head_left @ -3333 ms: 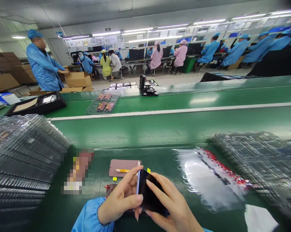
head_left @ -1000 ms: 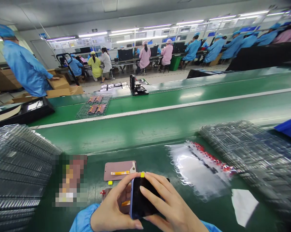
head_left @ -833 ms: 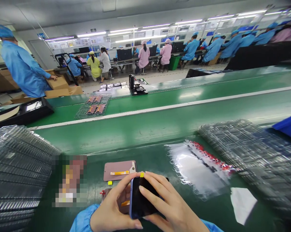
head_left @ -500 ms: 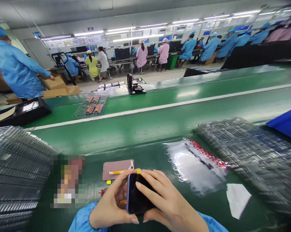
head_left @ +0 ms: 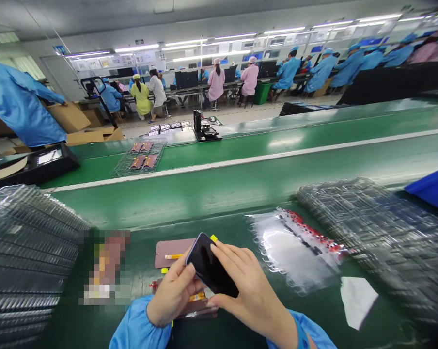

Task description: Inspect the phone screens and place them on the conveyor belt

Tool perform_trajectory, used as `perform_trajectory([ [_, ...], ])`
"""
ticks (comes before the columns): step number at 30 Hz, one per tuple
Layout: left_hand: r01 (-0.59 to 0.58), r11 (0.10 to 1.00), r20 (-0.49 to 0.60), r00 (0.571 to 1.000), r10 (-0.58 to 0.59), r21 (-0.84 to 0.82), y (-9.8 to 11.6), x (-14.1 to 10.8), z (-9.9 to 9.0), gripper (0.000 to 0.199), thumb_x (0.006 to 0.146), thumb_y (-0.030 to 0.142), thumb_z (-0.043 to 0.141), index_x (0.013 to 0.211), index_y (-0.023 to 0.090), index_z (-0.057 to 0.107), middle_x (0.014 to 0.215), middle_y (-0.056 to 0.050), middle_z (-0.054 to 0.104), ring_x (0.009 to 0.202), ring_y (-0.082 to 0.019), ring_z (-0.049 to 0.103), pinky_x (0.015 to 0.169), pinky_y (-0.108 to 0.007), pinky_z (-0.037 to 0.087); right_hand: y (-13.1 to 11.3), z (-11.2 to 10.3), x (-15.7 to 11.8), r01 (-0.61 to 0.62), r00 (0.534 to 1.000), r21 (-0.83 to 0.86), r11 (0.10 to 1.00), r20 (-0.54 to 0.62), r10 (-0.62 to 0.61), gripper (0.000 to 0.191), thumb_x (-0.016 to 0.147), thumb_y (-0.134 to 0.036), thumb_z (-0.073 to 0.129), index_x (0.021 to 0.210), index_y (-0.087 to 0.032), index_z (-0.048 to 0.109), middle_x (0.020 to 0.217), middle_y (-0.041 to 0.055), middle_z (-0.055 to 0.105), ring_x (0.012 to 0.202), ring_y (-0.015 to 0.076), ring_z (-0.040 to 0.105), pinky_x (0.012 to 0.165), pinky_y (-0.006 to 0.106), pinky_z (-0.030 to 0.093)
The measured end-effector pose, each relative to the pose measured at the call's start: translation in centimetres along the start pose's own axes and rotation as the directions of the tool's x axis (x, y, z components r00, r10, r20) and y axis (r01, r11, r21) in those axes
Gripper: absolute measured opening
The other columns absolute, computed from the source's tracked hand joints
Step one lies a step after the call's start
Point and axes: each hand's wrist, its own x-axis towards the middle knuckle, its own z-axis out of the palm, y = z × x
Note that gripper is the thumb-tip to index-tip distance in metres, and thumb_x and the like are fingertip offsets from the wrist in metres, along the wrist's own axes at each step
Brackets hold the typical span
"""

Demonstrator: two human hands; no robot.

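Our left hand (head_left: 176, 292) is clamped on the near-left edge of one phone (head_left: 215, 269), thumb on its dark face, while our right hand (head_left: 250, 283) closes round the far-right edge, so the two together hold it tilted above the bench, one yellow tab (head_left: 213, 238) at its upper edge. We count two brownish panels by the phone: one panel (head_left: 164, 248) lies flat just beyond and left of it, the second panel (head_left: 196, 307) underneath, both with an orange strip. Right of the phone we see one sheaf of clear plastic sleeves (head_left: 291, 257) edged in red and, nearer us, one white scrap (head_left: 357, 301). Two stacks of clear trays flank it, a left stack (head_left: 30, 252) and a right stack (head_left: 379, 228), both well apart from it. Everything close rests on a glossy green bench (head_left: 222, 228); beyond the phone, past a white rail (head_left: 258, 158), one tray (head_left: 122, 167) carries four more panels (head_left: 149, 161), with one black stand (head_left: 197, 126) to its right. Farther off, seated people (head_left: 216, 83) work under strip lamps (head_left: 208, 57), too overlapped to count. Far left of the phone, a blurred patch (head_left: 108, 266) hides its contents, a standing person (head_left: 19, 102) is cut off, and our hands cover much of the second panel.
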Motion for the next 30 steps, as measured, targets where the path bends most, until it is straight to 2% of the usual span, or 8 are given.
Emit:
perform_trajectory([
  [3, 0.051, 0.998, -0.102, 0.993, -0.054, -0.035, 1.2, 0.6, 0.1, 0.035, 0.094, 0.041, 0.056, 0.112, 0.015, 0.071, 0.107, -0.013, 0.073, 0.096, -0.024, 0.07, 0.081, -0.037, 0.059, 0.6, 0.1, -0.2, -0.215, 0.976, 0.356, 0.909, 0.071, 0.204, 0.078, 0.089, -0.066, 0.049, 0.149, -0.018, 0.036, 0.143, 0.0176, 0.053, 0.127, 0.0322, 0.053, 0.102, 0.049, 0.046],
  [6, 0.053, 0.998, -0.148, 0.987, -0.055, -0.021, 2.7, 1.3, -0.4, 0.032, 0.094, 0.038, 0.058, 0.108, 0.014, 0.071, 0.098, -0.011, 0.074, 0.083, -0.02, 0.07, 0.067, -0.03, 0.06, 0.9, -0.1, -0.3, -0.56, 0.827, 0.62, 0.549, 0.38, 0.414, 0.053, 0.1, -0.055, 0.035, 0.127, -0.018, 0.062, 0.12, 0.0118, 0.07, 0.11, 0.0267, 0.065, 0.095, 0.042, 0.051],
  [8, 0.082, 0.997, -0.178, 0.981, -0.083, -0.016, 3.4, 1.7, -0.9, 0.034, 0.094, 0.039, 0.057, 0.111, 0.012, 0.069, 0.097, -0.011, 0.074, 0.082, -0.02, 0.07, 0.066, -0.029, 0.059, 0.9, 0.1, -0.3, -0.689, 0.713, 0.67, 0.276, 0.56, 0.421, 0.05, 0.099, -0.054, 0.04, 0.094, -0.015, 0.071, 0.084, 0.0068, 0.074, 0.081, 0.022, 0.07, 0.073, 0.034, 0.055],
  [11, 0.119, 0.993, -0.193, 0.974, -0.119, -0.012, 3.9, 2.1, -1.3, 0.042, 0.095, 0.042, 0.054, 0.116, 0.008, 0.066, 0.102, -0.015, 0.073, 0.087, -0.022, 0.07, 0.071, -0.032, 0.059, 0.9, 0.7, -0.6, -0.715, 0.675, 0.698, 0.048, 0.67, 0.31, 0.045, 0.094, -0.054, 0.052, 0.075, -0.015, 0.062, 0.06, 0.0016, 0.065, 0.055, 0.0155, 0.064, 0.053, 0.025, 0.045],
  [16, 0.14, 0.988, -0.071, 0.987, -0.144, -0.062, 3.7, 1.7, -0.4, 0.047, 0.096, 0.051, 0.047, 0.118, 0.013, 0.067, 0.107, -0.013, 0.072, 0.087, -0.019, 0.07, 0.07, -0.027, 0.058, 0.9, 1.5, -1.0, -0.65, 0.724, 0.75, 0.122, 0.562, 0.4, 0.043, 0.093, -0.055, 0.054, 0.073, -0.017, 0.058, 0.061, -0.0006, 0.059, 0.058, 0.0145, 0.058, 0.058, 0.028, 0.044],
  [20, 0.161, 0.987, -0.002, 0.987, -0.161, -0.005, 3.1, 0.6, 0.8, 0.037, 0.097, 0.036, 0.052, 0.127, 0.018, 0.063, 0.111, -0.012, 0.071, 0.097, -0.019, 0.069, 0.079, -0.026, 0.057, 1.1, 1.8, -1.1, -0.617, 0.726, 0.77, 0.163, 0.476, 0.497, 0.04, 0.093, -0.053, 0.054, 0.075, -0.018, 0.058, 0.065, -0.0032, 0.051, 0.062, 0.0132, 0.05, 0.061, 0.028, 0.042],
  [27, 0.122, 0.983, -0.076, 0.991, -0.112, 0.14, 2.5, -0.3, 0.9, 0.039, 0.088, 0.032, 0.066, 0.123, 0.015, 0.066, 0.099, -0.011, 0.073, 0.078, -0.016, 0.07, 0.066, -0.023, 0.058, 1.1, 1.6, -1.4, -0.627, 0.733, 0.768, 0.134, 0.523, 0.435, 0.041, 0.095, -0.054, 0.049, 0.085, -0.017, 0.065, 0.069, 0.0004, 0.061, 0.063, 0.0146, 0.058, 0.062, 0.03, 0.049],
  [30, 0.099, 0.983, -0.086, 0.993, -0.087, 0.154, 2.6, -0.3, 0.9, 0.037, 0.087, 0.033, 0.068, 0.12, 0.016, 0.068, 0.095, -0.01, 0.073, 0.074, -0.014, 0.068, 0.064, -0.022, 0.057, 1.2, 1.1, -1.7, -0.633, 0.746, 0.765, 0.118, 0.562, 0.358, 0.038, 0.093, -0.051, 0.056, 0.105, -0.017, 0.068, 0.078, 0.004, 0.069, 0.07, 0.0169, 0.065, 0.065, 0.031, 0.053],
])
